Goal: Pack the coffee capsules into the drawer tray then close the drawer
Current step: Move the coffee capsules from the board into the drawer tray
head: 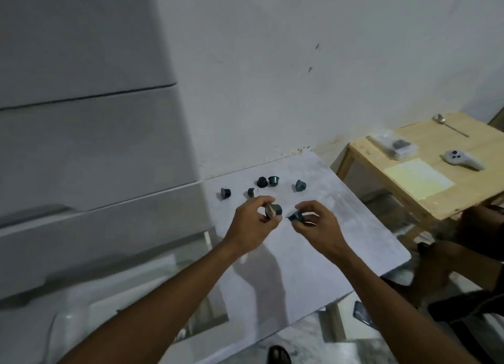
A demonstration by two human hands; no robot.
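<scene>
Several dark coffee capsules lie scattered on a grey table (313,254), among them one at the left (225,193), a pair near the back (267,181) and one at the right (300,185). My left hand (252,223) holds a dark capsule (273,210) between fingers and thumb, above the table. My right hand (317,222) pinches another teal capsule (295,216) just beside it. A white drawer unit (90,172) stands at the left; its lower drawer (95,295) looks pulled out, and its tray is blurred.
A wooden side table (425,178) at the right carries a spoon (450,126), a white controller (463,159), a packet and a yellow sheet. Another person's arm (463,262) rests at the right edge. The white wall stands behind the table.
</scene>
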